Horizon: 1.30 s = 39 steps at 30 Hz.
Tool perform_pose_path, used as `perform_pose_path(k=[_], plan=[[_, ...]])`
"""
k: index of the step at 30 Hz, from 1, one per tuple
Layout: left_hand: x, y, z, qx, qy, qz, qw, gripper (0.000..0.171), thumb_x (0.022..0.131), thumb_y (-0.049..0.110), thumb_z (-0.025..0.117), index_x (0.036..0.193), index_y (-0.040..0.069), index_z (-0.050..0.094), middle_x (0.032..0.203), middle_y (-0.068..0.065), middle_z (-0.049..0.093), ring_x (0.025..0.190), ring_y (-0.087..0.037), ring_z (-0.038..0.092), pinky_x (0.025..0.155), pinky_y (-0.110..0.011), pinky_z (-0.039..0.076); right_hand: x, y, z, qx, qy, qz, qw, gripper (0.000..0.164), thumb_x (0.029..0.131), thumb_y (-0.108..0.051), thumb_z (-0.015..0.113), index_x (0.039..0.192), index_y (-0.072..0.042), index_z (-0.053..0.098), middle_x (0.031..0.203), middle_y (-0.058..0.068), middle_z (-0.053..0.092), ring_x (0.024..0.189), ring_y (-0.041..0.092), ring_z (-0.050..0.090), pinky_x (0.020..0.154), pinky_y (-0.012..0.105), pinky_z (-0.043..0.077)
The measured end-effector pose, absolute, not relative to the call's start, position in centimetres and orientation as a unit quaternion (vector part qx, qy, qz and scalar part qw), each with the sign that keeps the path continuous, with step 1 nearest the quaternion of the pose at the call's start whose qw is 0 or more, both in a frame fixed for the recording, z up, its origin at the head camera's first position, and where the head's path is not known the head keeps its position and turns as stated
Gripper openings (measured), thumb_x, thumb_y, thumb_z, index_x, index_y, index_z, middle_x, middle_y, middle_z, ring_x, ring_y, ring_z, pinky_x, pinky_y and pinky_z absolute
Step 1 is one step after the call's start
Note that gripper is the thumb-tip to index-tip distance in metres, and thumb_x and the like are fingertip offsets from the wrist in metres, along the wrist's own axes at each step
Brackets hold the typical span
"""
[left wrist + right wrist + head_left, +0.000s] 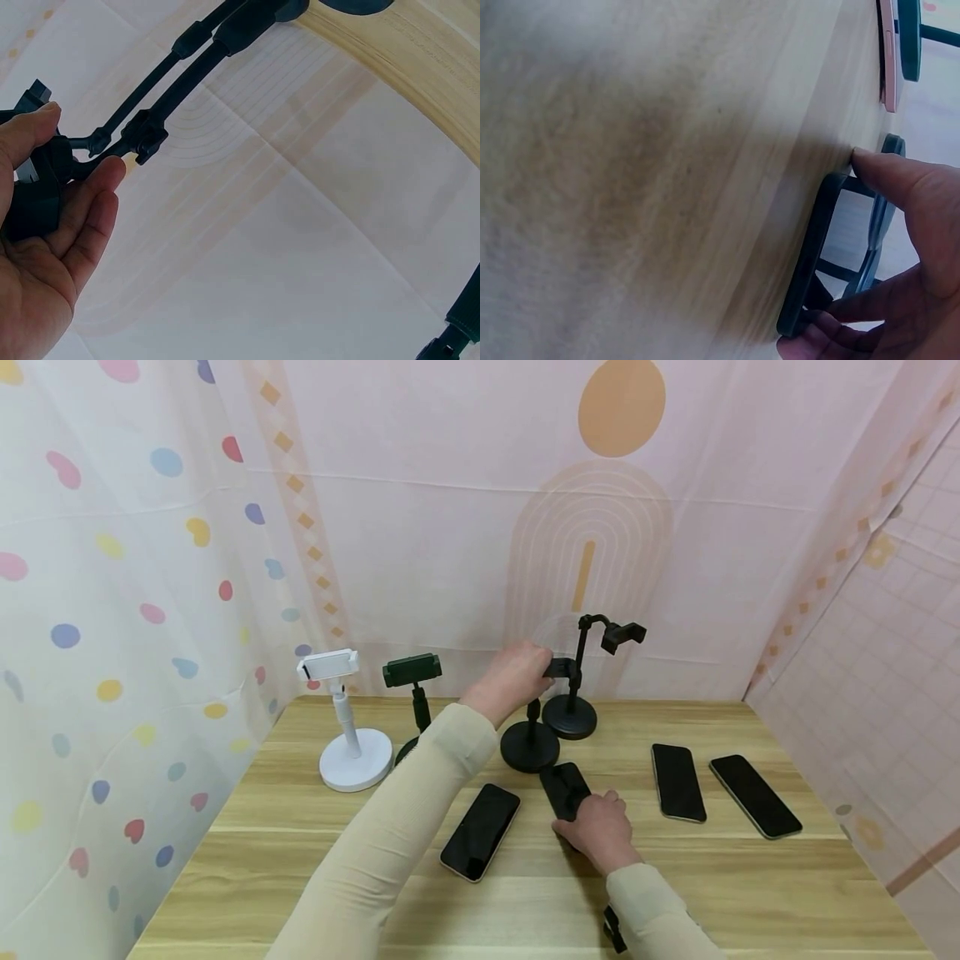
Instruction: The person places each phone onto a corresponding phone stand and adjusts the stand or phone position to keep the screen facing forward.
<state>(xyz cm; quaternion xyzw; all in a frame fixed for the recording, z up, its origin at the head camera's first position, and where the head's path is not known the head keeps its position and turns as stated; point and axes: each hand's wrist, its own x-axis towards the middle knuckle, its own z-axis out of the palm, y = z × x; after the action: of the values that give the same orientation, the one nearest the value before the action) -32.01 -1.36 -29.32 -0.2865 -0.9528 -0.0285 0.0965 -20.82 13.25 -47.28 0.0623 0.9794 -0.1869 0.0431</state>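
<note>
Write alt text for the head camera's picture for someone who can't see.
A person's left hand grips the clamp of a black phone stand while the right hand grips a dark phone on a wooden table. Also on it: three more phones, a white stand, a green stand and another black stand.

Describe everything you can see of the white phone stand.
The white phone stand looks like smooth plastic: a broad round base, a slim stem with a thicker upper section, and a wide clamp with a dark patch near its left end. No phone shows in it. It stands on the wooden table, left of a dark green stand. Only the tabletop visibly touches it.
</note>
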Motion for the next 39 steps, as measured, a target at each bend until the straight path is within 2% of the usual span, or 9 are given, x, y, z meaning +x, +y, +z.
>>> perform_pose_path(k=[12,18,22,27,34,39], plan=[[-31.6,-1.3,-29.3,-0.287,-0.951,-0.028,0.107,0.018,0.096,0.025,0.069,0.101,0.007,0.069,0.092,-0.004,0.069,0.083,-0.018,0.063,0.075,-0.031,0.052,-21.1,13.9,-46.9,0.053,0.98,-0.185,0.049,0.053,0.078,-0.037,0.078,0.089,0.014,0.066,0.093,0.026,0.051,0.085,0.036,0.052,0.064,0.047,0.052],[-31.4,-1.1,-29.5,-0.279,-0.955,-0.024,0.101,0.021,0.096,0.026,0.068,0.104,0.007,0.068,0.095,-0.005,0.069,0.087,-0.019,0.065,0.078,-0.032,0.052,-21.1,14.4,-47.0,0.049,0.98,-0.189,0.044,0.045,0.077,-0.037,0.076,0.078,0.006,0.065,0.089,0.023,0.052,0.081,0.034,0.052,0.063,0.045,0.051],[-31.4,-1.0,-29.6,-0.269,-0.958,-0.026,0.098,0.022,0.096,0.027,0.068,0.106,0.007,0.068,0.099,-0.005,0.069,0.09,-0.02,0.066,0.08,-0.033,0.053,-21.0,14.6,-46.9,0.043,0.979,-0.194,0.039,0.045,0.077,-0.04,0.075,0.072,0.003,0.063,0.087,0.022,0.053,0.078,0.032,0.053,0.061,0.044,0.05],[-31.5,-1.1,-29.8,-0.264,-0.959,-0.028,0.094,0.025,0.096,0.028,0.068,0.108,0.007,0.067,0.101,-0.006,0.069,0.091,-0.021,0.066,0.08,-0.034,0.053,-20.7,14.6,-46.3,0.045,0.979,-0.196,0.033,0.051,0.076,-0.042,0.075,0.077,0.007,0.064,0.089,0.023,0.055,0.078,0.032,0.054,0.063,0.044,0.051],[-31.5,-1.3,-29.9,-0.272,-0.957,-0.046,0.087,0.049,0.095,0.026,0.069,0.138,0.007,0.055,0.124,-0.008,0.066,0.109,-0.024,0.064,0.089,-0.037,0.052,-20.4,14.8,-46.0,0.04,0.979,-0.199,0.019,0.059,0.075,-0.043,0.075,0.088,0.013,0.065,0.09,0.023,0.055,0.081,0.033,0.055,0.068,0.045,0.052],[-31.5,-1.5,-30.0,-0.276,-0.955,-0.067,0.09,0.059,0.094,0.025,0.07,0.146,0.007,0.047,0.135,-0.011,0.06,0.117,-0.025,0.06,0.096,-0.036,0.048,-20.2,14.9,-45.8,0.039,0.979,-0.198,0.001,0.063,0.074,-0.044,0.075,0.092,0.015,0.063,0.088,0.023,0.054,0.078,0.032,0.055,0.066,0.044,0.052]])
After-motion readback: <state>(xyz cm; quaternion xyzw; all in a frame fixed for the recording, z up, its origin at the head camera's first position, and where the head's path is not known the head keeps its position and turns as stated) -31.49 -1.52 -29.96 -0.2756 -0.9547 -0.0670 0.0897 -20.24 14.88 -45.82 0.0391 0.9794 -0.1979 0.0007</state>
